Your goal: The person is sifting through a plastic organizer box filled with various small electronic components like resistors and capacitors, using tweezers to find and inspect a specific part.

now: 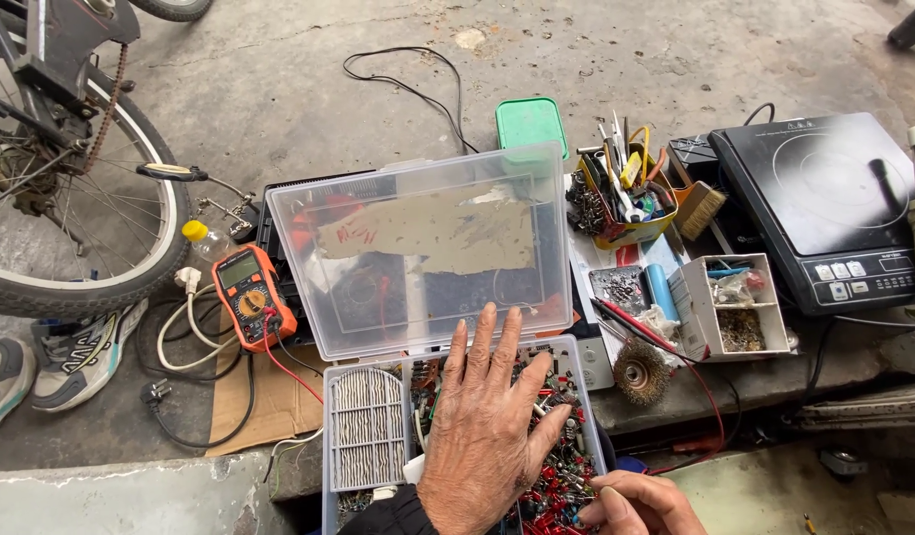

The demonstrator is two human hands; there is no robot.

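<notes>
The left hand (489,426) lies flat, fingers apart, on tiny red parts (561,476) in the clear box (368,436). The right hand (636,503) pinches one. They look light, bendy-legged; best pinched by the body.

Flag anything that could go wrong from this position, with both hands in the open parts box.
1. The left hand lies flat on the loose small components in the parts box; sharp leads might prick it, or pieces could get flicked out.
2. The clear lid stands propped open behind the hands; a bump might drop it onto the fingers.
3. The red probe lead trails beside the box near the right hand and could snag.
</notes>
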